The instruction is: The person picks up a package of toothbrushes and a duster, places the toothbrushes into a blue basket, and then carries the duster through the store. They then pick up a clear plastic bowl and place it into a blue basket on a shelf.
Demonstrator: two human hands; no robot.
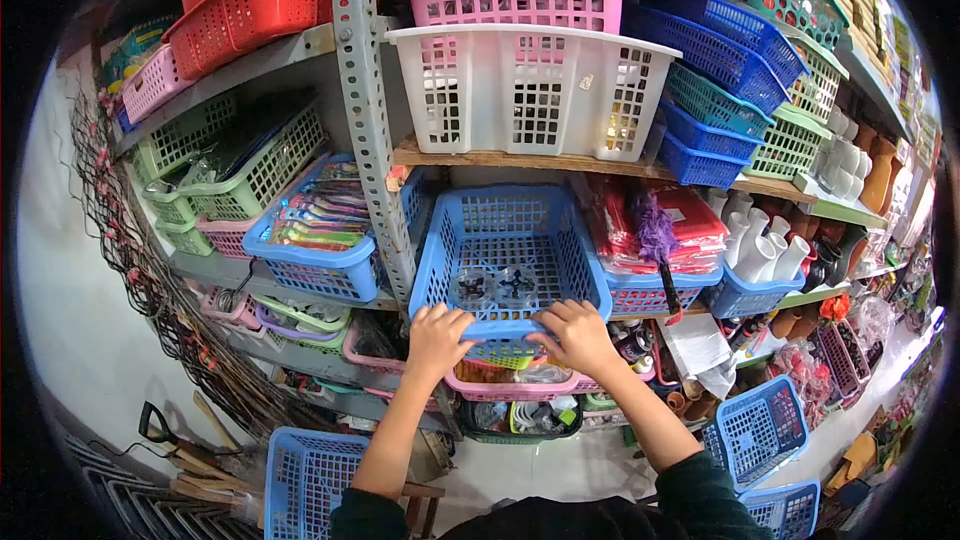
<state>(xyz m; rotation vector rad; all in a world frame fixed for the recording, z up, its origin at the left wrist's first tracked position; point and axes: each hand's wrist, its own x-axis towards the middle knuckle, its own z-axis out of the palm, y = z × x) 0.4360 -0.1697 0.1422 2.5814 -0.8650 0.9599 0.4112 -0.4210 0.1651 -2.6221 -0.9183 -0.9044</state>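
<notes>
A blue plastic basket [505, 328] with lattice walls sits on the middle shelf, its front edge jutting toward me. My left hand [438, 342] is closed over the left part of its front rim. Gripping the same rim farther right is my right hand [578, 337], fingers curled over the top. Inside the basket lie a clear plastic pack [472, 288] and a second clear pack [516, 286], both with small dark items I cannot make out. Most of the basket's floor shows bare lattice.
An upright perforated metal post [372, 120] stands left of the basket. A white crate [540, 90] rests above on a wooden shelf board [470, 157]. Red packets [660, 230] and a purple duster [655, 230] lie to the right. Another blue basket [310, 470] stands low at left.
</notes>
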